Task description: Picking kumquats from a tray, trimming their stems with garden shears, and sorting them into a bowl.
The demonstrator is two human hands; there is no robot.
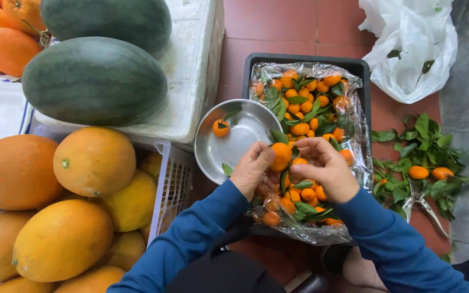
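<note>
1. Far left, big orange-yellow melons [63, 239] crowd a white slatted basket [172, 184], packed touching one another.
2. Behind them two dark green watermelons [94, 80] lie on a white foam box [191, 59], with orange papayas [6, 46] in the top left corner.
3. Just right of the basket, a round metal bowl [234, 149] leans on the edge of the crate. One small tangerine [221, 128] sits in it, along with a few loose leaves.
4. The left hand [253, 168], in a blue sleeve, is over the bowl's right rim, fingers curled around a leafy tangerine [281, 153] held between both hands.
5. The right hand [324, 165] meets it from the other side, fingertips pinching at the same fruit, close beside its green leaf. Both hands are narrowly closed on it.
6. Under the hands, a black crate [305, 58] lined with clear plastic film [354, 122] holds a heap of small tangerines [299, 106] mixed with leaves.
7. Right of the crate, on the red tile floor [278, 24], lies a pile of green leaves [430, 146] with two tangerines on it.
8. Above that pile, a crumpled white plastic bag [413, 46] rests on the floor, well apart from the hands.
</note>
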